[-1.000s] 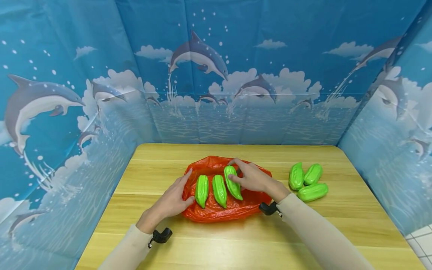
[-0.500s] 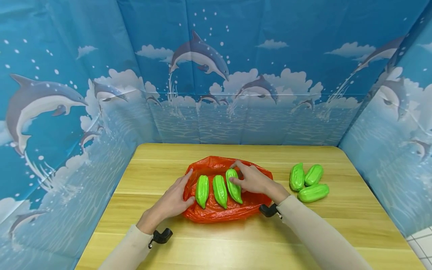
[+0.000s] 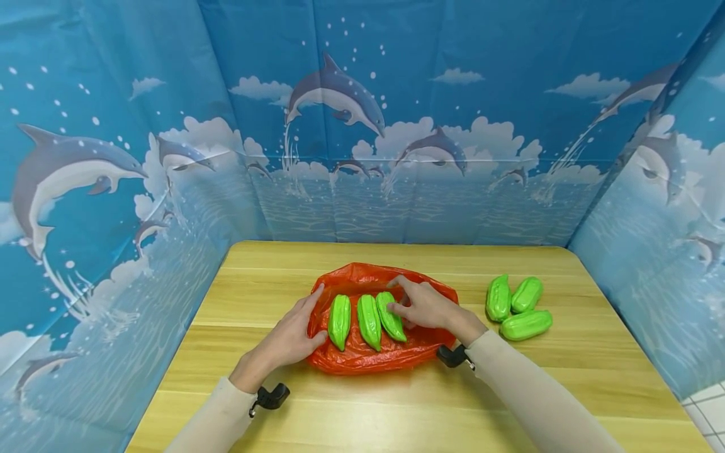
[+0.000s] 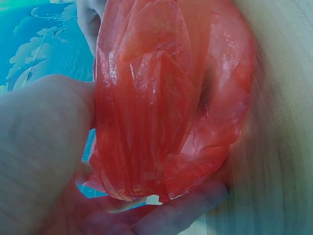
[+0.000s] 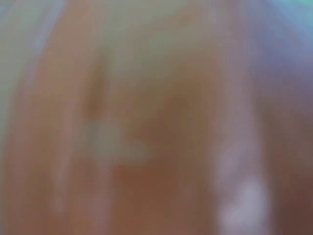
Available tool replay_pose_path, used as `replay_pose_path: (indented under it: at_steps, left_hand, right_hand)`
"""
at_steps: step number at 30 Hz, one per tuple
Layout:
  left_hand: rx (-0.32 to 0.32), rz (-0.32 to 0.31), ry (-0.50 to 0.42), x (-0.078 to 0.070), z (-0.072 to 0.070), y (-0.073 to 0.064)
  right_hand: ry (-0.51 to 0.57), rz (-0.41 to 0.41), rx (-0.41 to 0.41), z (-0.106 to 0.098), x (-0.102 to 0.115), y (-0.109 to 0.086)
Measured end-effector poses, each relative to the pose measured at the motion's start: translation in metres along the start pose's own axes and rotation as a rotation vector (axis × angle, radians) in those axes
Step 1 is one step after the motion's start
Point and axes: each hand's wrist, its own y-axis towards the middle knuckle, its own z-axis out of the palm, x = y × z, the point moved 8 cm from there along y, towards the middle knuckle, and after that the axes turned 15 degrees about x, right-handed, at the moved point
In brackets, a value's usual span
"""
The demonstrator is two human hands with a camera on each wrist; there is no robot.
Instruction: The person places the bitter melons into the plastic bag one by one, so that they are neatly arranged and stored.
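Note:
A red plastic bag (image 3: pixel 362 362) lies spread open on the table. On it rest three bright green, ridged toy vegetables that look like bitter melons: a left one (image 3: pixel 339 322), a middle one (image 3: pixel 369 322) and a right one (image 3: pixel 391 319), which leans against the middle one. My right hand (image 3: pixel 421 303) is over the bag's right side, its thumb by the right bitter melon and its index finger reaching past the top end. At the bag's left rim, my left hand (image 3: pixel 290 333) touches the plastic with spread fingers. The left wrist view shows the bag (image 4: pixel 146 107) beside the left hand (image 4: pixel 44 132). The right wrist view is blurred.
Three more green bitter melons (image 3: pixel 525 324) lie grouped on the table to the right of the bag. The wooden table (image 3: pixel 351 415) meets a blue dolphin-print curtain (image 3: pixel 368 207) at the back, and similar curtains hang at both sides.
The right bitter melon has come down from a lifted position and now lies beside the middle one. My right hand's fingers have loosened from it. The left hand has stayed in place.

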Motion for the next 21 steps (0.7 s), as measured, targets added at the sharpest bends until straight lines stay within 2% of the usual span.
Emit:
replay_pose_path:
  at_steps: [14, 21]
  left_hand:
    - [-0.009, 0.023, 0.002, -0.004, 0.000, 0.000]
    - [-0.010, 0.019, 0.010, -0.003, 0.001, 0.000]
  right_hand:
    - [-0.036, 0.013, -0.019, 0.000, 0.002, -0.011]
    - [-0.120, -0.012, -0.068, -0.001, 0.009, -0.018]
